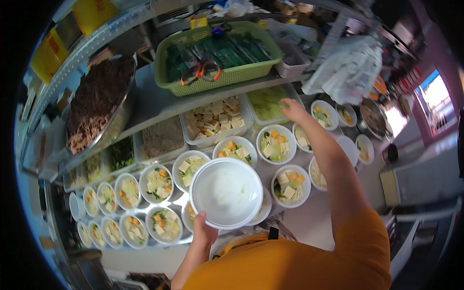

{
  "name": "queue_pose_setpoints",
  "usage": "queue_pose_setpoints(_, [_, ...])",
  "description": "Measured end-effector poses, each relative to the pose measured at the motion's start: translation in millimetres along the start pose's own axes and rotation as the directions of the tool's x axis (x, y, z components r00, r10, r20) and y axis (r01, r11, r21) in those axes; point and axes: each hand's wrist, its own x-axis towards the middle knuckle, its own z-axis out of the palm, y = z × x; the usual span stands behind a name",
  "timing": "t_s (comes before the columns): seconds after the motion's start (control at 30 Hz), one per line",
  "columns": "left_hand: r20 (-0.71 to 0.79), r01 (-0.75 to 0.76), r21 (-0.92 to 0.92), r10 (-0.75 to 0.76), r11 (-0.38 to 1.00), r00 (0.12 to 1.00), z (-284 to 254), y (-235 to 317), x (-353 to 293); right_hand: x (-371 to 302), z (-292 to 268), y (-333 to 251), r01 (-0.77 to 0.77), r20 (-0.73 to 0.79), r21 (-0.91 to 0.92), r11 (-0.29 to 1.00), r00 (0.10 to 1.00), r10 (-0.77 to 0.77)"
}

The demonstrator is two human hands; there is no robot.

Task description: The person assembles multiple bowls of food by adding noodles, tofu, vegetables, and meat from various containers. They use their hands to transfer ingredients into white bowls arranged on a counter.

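My left hand (205, 231) grips the near rim of a large white plastic bowl (226, 193) in front of my body. Its inside is bare apart from small specks. The right arm is stretched out to the far right. There my right hand (294, 111) is at the right edge of a clear tub of pale green vegetable slices (266, 104). The fingers are closed, with a bit of green at their tips. Left of that tub stands another with tofu cubes (220, 117). Just below are filled white bowls (276, 145) with tofu, orange cubes, greens and thin pale strands.
Rows of filled bowls (157, 183) line the counter, left and right. Above the tubs, a shelf bears a green basket (217, 86) with orange-handled scissors (200, 72) and a metal bowl of meat (99, 108). White plastic bags (345, 67) hang at the right.
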Motion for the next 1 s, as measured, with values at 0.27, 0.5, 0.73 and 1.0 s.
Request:
queue_pose_setpoints(0.27, [-0.240, -0.208, -0.141, 0.171, 0.968, 0.956, 73.7, -81.9, 8.1, 89.3, 36.1, 5.5, 0.044, 0.661, -0.162, 0.986, 0.747, 0.075])
queue_pose_setpoints(0.5, [-0.318, -0.190, -0.122, 0.143, 0.974, 0.937, 105.2, -118.4, 37.3, 89.7, 63.8, 15.7, 0.365, 0.757, -0.089, 0.927, 0.629, -0.175])
queue_pose_setpoints(0.73, [-0.270, -0.161, -0.261, 0.088, 0.952, 0.959, 122.2, -129.9, 76.9, 101.3, 67.4, 16.1, 0.382, 0.715, 0.070, 0.922, 0.625, -0.313])
queue_pose_setpoints(1.0, [-0.210, -0.078, -0.106, 0.054, 0.991, 0.976, 134.2, -137.0, 137.3, 123.3, 62.3, 54.1, -0.172, 0.792, 0.271, 0.947, 0.599, -0.117])
